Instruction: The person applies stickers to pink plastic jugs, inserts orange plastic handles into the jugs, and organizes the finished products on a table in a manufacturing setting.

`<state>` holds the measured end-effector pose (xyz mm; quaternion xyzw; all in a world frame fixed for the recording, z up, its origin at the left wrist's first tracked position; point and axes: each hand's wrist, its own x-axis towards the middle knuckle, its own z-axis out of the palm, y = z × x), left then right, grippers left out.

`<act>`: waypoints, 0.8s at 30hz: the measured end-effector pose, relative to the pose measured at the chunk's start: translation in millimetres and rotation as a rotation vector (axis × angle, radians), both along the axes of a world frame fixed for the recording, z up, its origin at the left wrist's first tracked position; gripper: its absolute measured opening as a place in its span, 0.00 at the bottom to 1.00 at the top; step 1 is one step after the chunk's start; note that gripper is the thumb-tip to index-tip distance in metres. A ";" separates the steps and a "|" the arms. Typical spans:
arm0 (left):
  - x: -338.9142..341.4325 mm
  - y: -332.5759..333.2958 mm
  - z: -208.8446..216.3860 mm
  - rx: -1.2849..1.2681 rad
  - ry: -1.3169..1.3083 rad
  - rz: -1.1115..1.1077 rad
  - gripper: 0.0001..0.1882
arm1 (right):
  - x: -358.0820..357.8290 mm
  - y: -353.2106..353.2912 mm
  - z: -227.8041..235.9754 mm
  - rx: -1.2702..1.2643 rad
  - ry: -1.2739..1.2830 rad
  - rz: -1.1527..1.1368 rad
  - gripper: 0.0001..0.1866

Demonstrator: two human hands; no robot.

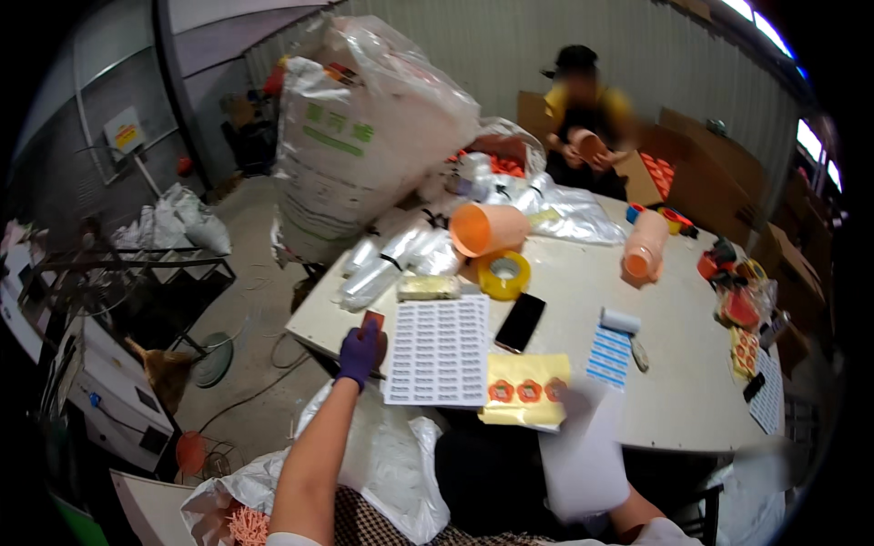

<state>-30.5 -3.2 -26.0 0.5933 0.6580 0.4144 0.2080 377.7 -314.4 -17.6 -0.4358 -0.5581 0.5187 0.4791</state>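
My left hand [358,353], in a purple glove, is at the table's left front edge. Its fingers are closed around a small orange-brown piece [373,319] that pokes out past the fingertips. Beside it lies a white sheet of printed labels [439,350]. A yellow sheet with round orange stickers [523,391] lies right of that, at the front edge. My right forearm [630,514] comes up from below; a blurred white sheet-like thing [583,464] covers much of the hand's area. The right hand's fingers are smeared by motion, so its grip is unclear.
On the table [583,273] are a black phone [521,322], a yellow tape roll [503,275], orange cylinders [489,229] [645,244], blue labels [607,357] and clear plastic bags [387,268]. A big white sack [364,136] stands at left. Opposite, a person [590,118] holds another cylinder.
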 end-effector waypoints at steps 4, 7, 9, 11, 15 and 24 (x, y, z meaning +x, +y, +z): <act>27.2 13.5 -15.5 0.069 0.092 -0.094 0.30 | 40.4 -110.3 -77.7 -0.464 -0.752 0.162 0.21; 56.0 6.8 -28.3 0.220 0.065 -0.082 0.24 | 67.1 -176.5 -128.8 -0.706 -1.224 0.052 0.19; 27.8 17.6 -32.0 0.228 -0.011 -0.178 0.22 | 66.6 -195.3 -136.0 -0.463 -1.017 -0.360 0.18; -20.3 22.3 -36.4 0.384 0.213 -0.228 0.23 | 58.2 -175.2 -123.2 -0.673 -0.596 -0.512 0.17; 14.7 -30.7 -29.0 0.273 0.172 -0.294 0.30 | 141.7 -202.6 -175.3 -0.735 -0.374 -0.836 0.19; 15.9 -158.4 -2.5 0.202 0.503 -0.701 0.56 | 284.1 -226.5 -236.9 -0.740 -0.077 -1.196 0.17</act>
